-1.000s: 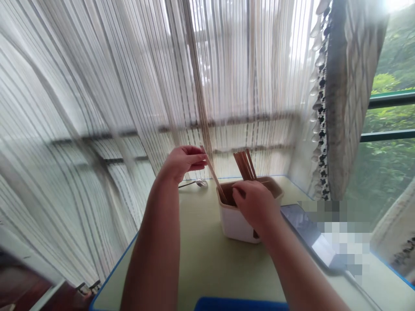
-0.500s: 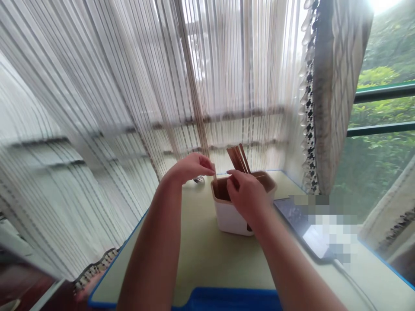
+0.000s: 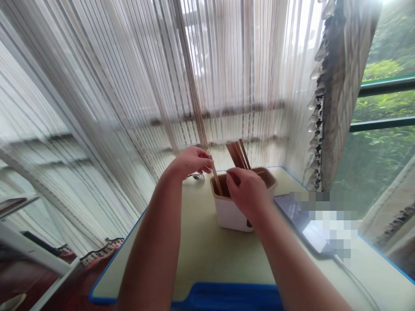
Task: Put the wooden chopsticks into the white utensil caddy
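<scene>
A white utensil holder [image 3: 231,214] with a brown rim stands on the table. My left hand [image 3: 196,162] is above its left end, finger and thumb pinched on the upper part of light wooden chopsticks [image 3: 215,176], which slant down inside. My right hand [image 3: 247,188] is over the front and middle of the holder with its fingers curled; what they hold, if anything, is hidden. Several dark brown chopsticks [image 3: 239,154] lean upright at the back of the holder. Behind my left wrist lies a shiny metal spoon [image 3: 198,176], partly covered.
A phone [image 3: 303,224] with a white cable lies on the pale, blue-edged table [image 3: 210,259], right of the holder. A blue tray-like piece [image 3: 233,296] is at the near edge. Striped sheer curtains [image 3: 145,86] hang close behind. A white shelf [image 3: 35,250] stands at left.
My left hand has shifted slightly, and the light chopsticks now show more clearly, slanting into the holder. My right hand's index finger has drawn in toward the thumb. The view has shifted slightly.
</scene>
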### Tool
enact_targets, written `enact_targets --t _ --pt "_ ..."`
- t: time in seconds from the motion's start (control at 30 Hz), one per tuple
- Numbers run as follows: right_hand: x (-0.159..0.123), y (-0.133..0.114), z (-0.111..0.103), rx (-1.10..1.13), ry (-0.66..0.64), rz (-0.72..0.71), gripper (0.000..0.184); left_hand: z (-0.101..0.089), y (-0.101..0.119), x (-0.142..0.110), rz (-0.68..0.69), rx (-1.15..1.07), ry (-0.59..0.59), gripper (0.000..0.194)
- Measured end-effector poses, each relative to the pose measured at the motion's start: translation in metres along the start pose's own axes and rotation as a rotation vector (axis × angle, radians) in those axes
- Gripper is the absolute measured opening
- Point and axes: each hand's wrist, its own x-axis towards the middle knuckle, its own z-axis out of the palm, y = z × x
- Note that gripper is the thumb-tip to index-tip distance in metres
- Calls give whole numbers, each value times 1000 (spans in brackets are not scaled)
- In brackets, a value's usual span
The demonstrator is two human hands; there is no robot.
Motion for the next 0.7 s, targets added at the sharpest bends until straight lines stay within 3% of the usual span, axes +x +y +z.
enact_targets --t 0.2,0.33,0.53,0.63,0.7 --pt "0 0 0 0 10 11 22 0 5 -5 -82 57 -3 30" --pt "0 0 0 3 12 12 22 -2 8 -10 -68 144 -62 27" --pt "-1 0 -1 9 1 12 21 -5 7 -11 -65 178 -48 30" --pt "-1 -1 -2 9 -3 11 21 -8 8 -14 -81 261 4 38" --pt "-1 -1 -3 -8 -4 -6 21 -10 12 -19 -100 388 110 46"
